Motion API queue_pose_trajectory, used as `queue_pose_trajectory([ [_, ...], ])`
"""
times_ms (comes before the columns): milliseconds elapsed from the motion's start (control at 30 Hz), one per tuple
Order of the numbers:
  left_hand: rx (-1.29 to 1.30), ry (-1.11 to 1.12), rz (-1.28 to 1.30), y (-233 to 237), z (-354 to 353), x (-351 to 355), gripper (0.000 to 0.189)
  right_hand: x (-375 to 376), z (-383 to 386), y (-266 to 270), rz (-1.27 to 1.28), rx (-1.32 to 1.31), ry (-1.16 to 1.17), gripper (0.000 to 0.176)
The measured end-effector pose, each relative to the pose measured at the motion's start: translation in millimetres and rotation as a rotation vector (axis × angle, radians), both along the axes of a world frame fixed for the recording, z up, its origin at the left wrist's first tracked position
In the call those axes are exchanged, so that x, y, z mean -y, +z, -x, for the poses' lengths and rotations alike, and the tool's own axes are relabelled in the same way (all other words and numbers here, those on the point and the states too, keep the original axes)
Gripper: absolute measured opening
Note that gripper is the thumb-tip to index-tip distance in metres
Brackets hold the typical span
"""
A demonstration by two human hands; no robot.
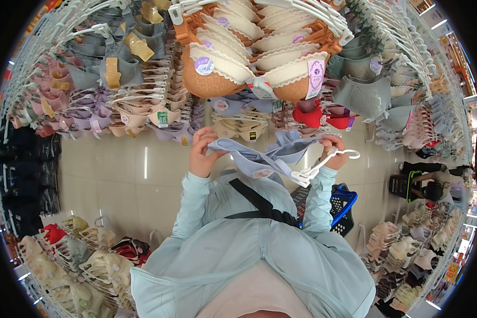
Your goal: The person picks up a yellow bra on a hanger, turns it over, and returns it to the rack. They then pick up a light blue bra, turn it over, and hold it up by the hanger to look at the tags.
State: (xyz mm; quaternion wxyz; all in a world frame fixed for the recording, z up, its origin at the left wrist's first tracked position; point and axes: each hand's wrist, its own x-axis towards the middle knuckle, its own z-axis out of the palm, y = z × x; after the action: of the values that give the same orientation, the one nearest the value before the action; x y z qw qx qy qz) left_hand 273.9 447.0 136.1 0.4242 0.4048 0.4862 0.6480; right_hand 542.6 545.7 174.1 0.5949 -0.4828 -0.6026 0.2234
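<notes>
Stretched between my two hands is a light blue bra (259,159) with a round label on one cup. My left hand (201,153) pinches its left end between thumb and fingers. At the other end, my right hand (332,151) grips the bra's edge. A white plastic hanger (315,169) dangles by my right hand, its hook pointing to the right. Just beyond the blue bra, brown bras with cream lace (222,74) hang in a row, tags on the front one.
Racks of grey bras (363,95) and pink bras (53,100) flank the aisle. Red bras (312,116) hang low ahead. A blue-rimmed basket (344,206) is beside me on the right. Farther right, a person (442,183) is near a green-rimmed black basket (403,185).
</notes>
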Motion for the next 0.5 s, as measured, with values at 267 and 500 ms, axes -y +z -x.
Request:
queue_pose_trajectory([
  [267, 0.123, 0.034, -0.007, 14, -2, 7, 0.022, 1, -1, 9, 0.088, -0.066, 0.008, 0.016],
  [500, 0.099, 0.082, -0.046, 18, -4, 4, 0.020, 1, 3, 7, 0.131, -0.123, -0.006, 0.010],
])
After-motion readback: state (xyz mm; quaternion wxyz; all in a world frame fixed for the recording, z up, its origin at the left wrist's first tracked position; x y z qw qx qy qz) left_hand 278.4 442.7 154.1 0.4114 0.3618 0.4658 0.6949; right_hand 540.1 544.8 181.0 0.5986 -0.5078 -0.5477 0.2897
